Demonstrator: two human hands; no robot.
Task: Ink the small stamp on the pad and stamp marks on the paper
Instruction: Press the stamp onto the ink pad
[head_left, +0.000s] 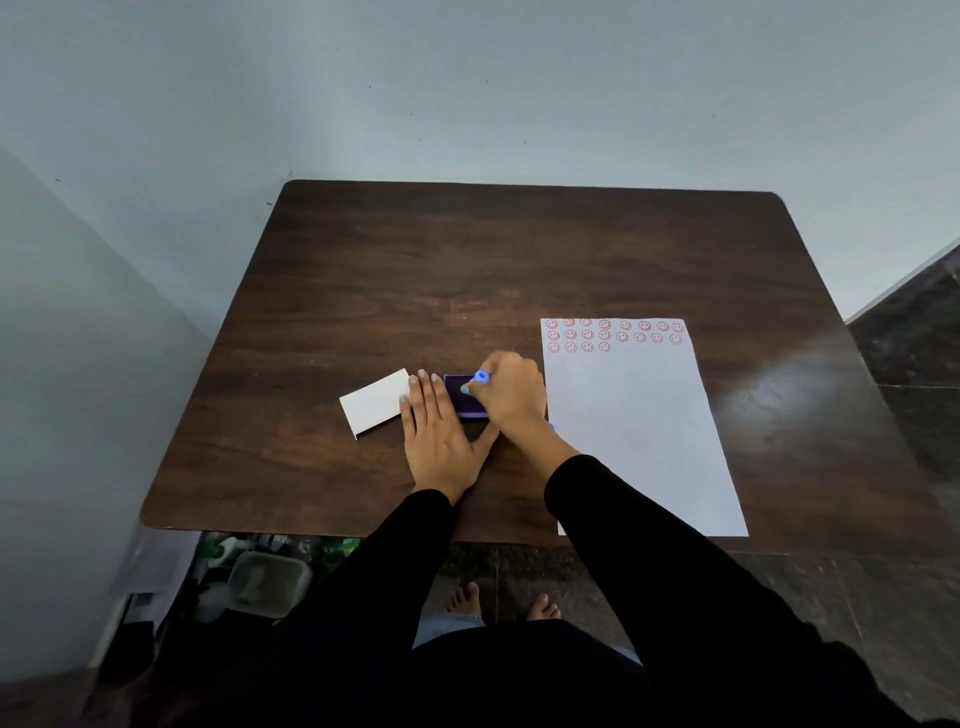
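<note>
A dark purple ink pad (464, 399) lies near the middle of the brown table (467, 270). My right hand (511, 400) grips a small blue stamp (480, 378) and holds it on the pad's right part. My left hand (441, 431) lies flat on the table, its fingers against the pad's left side. A white sheet of paper (644, 431) lies to the right, with three rows of red smiley marks (613, 335) along its far edge.
A small white box or lid (376, 402) rests just left of my left hand. Below the table's near left corner are a plastic container (265, 582) and bottles on the floor. Walls close the far and left sides.
</note>
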